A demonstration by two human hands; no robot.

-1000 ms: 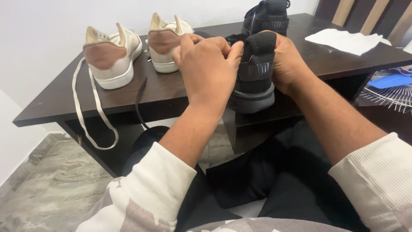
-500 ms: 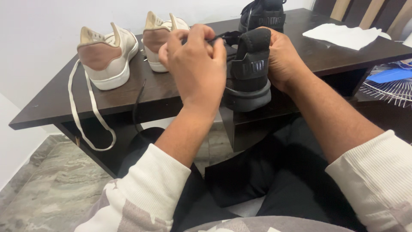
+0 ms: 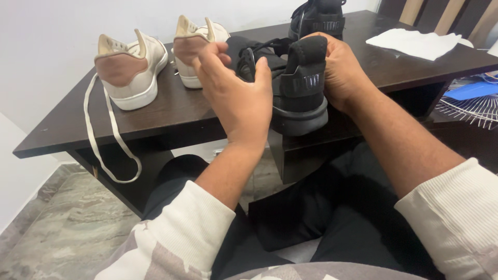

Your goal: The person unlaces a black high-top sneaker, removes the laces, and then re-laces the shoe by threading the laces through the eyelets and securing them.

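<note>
Black sneaker [image 3: 303, 88] gripped by right hand [image 3: 342, 70]; left hand [image 3: 236, 96] pinches its lace [image 3: 248, 61].

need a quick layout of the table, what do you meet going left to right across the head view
hanging cream lace → left white sneaker → second white sneaker → left hand → black shoe → right hand → white cloth

Matt black cloth shoe [image 3: 303, 78], glossy wood table [image 3: 171, 111]

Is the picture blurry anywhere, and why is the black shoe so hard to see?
Head view: mostly sharp, soft even light, no glare. The black shoe loses its detail because it is dark on a dark table. The left hand is slightly soft at the fingertips; the right hand is crisp. The white sneakers show clearly.
</note>
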